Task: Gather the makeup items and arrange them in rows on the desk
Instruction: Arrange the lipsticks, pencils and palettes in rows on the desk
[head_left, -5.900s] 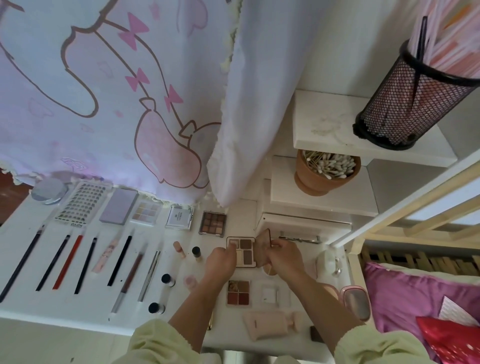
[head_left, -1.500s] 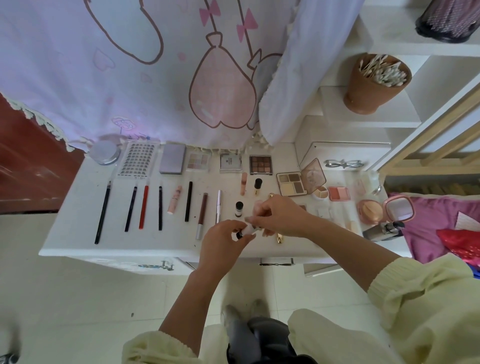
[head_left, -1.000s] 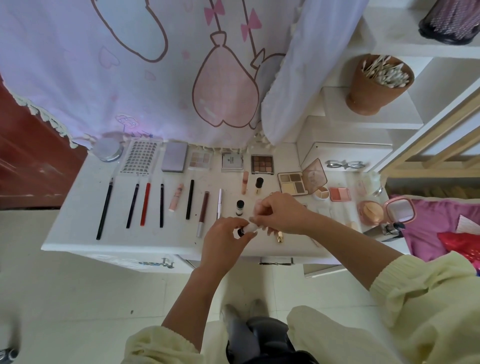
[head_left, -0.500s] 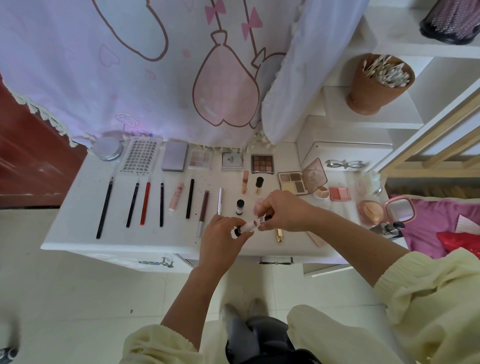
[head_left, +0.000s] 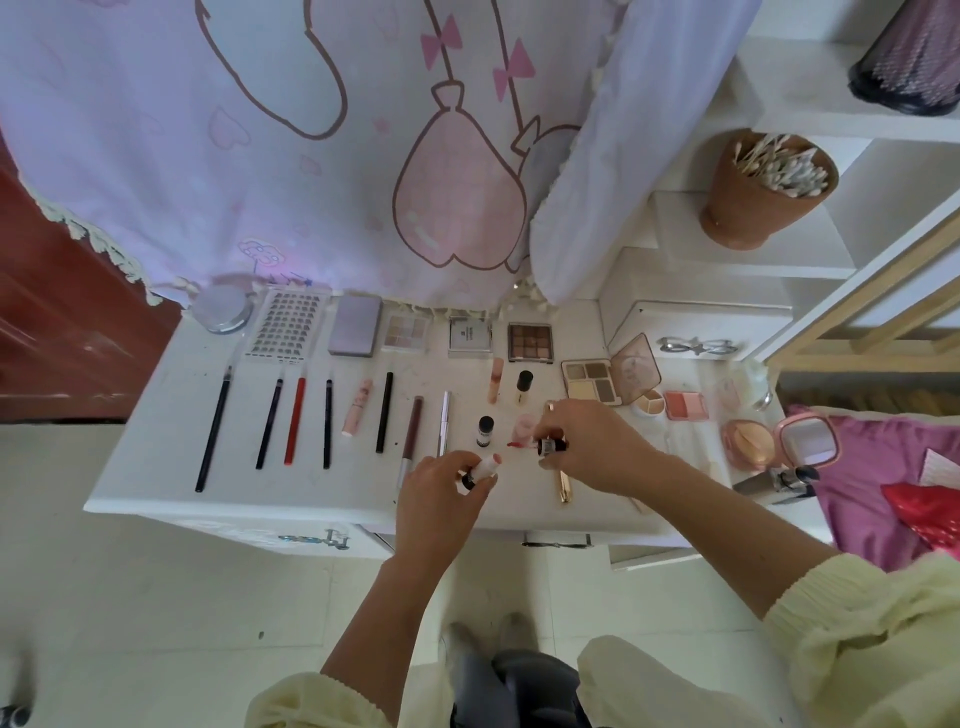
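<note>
Two hands working one opened lip tint near the desk's front edge.
Left hand (head_left: 436, 499) fingers are curling round the pale tube (head_left: 483, 469), its open mouth pointing up and right. Right hand (head_left: 592, 447) fingertips are pinching the dark cap (head_left: 549, 446), with its red-tipped wand sticking out leftward, clear of the tube. Both are sitting over the white desk (head_left: 156, 467), near a small black-capped bottle (head_left: 484, 431). Pencils (head_left: 270, 423) are lying in a row to the left; palettes (head_left: 530, 342) are lining the back edge.
</note>
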